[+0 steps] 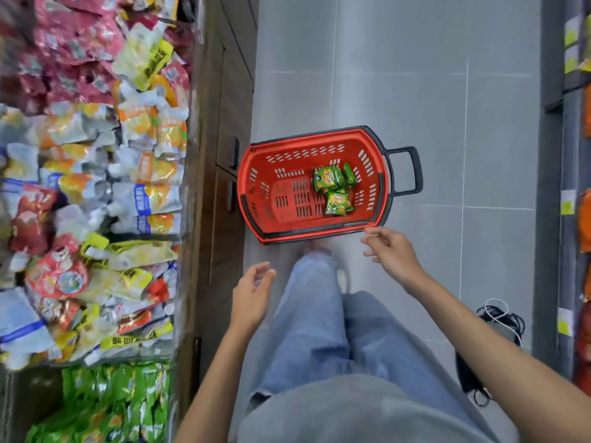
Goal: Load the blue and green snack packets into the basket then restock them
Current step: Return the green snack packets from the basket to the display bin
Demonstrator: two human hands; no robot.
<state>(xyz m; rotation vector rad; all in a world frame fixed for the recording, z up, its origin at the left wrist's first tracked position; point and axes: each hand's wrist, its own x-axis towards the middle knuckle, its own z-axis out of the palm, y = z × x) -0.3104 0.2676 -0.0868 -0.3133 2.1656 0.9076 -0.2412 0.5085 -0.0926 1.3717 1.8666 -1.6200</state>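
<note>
A red basket (275, 167) with a black rim and handle stands on the grey floor ahead of my feet. Several green snack packets (332, 187) lie in its right half. More green packets (121, 404) fill a bin at the lower left. My left hand (252, 295) hangs over the floor below the basket, fingers loosely curled, holding nothing. My right hand (390, 254) hovers just past the basket's near right corner, fingers relaxed and empty. No blue packets can be told apart in the blur.
A long display (89, 187) of mixed snack bags runs along the left, behind a wooden cabinet front (220, 123). Shelving with yellow price tags (567, 206) lines the right. A black bag with a white cable (499, 318) lies on the floor at right.
</note>
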